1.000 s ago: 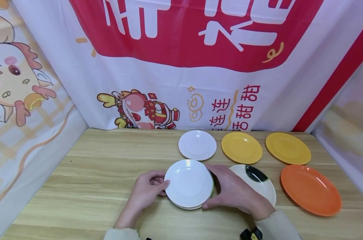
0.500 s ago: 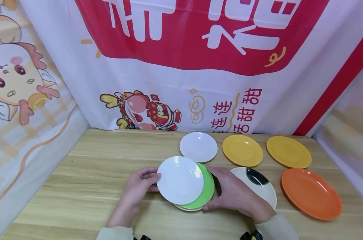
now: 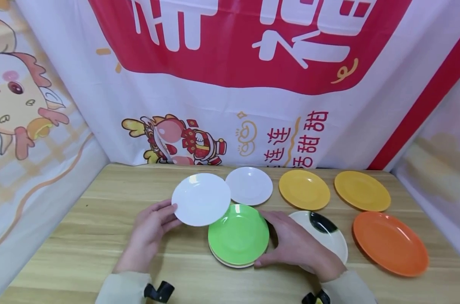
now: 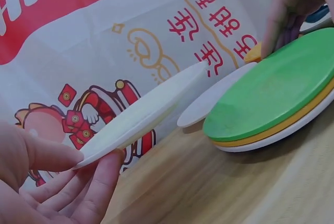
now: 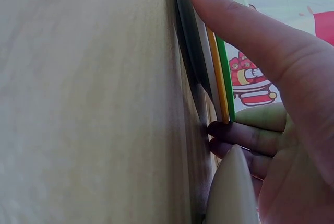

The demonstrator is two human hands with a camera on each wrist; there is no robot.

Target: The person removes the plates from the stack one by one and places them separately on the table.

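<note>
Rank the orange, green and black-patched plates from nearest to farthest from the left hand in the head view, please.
1. Green plate: between the left hand and the right hand.
2. Black-patched plate: farther right, partly hidden by the right hand.
3. Orange plate: rightmost of the three.

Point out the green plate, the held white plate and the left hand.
Green plate (image 3: 239, 235), head view: middle of its upper face.
Held white plate (image 3: 201, 199), head view: middle of its face.
Left hand (image 3: 151, 224), head view: middle of the hand.
</note>
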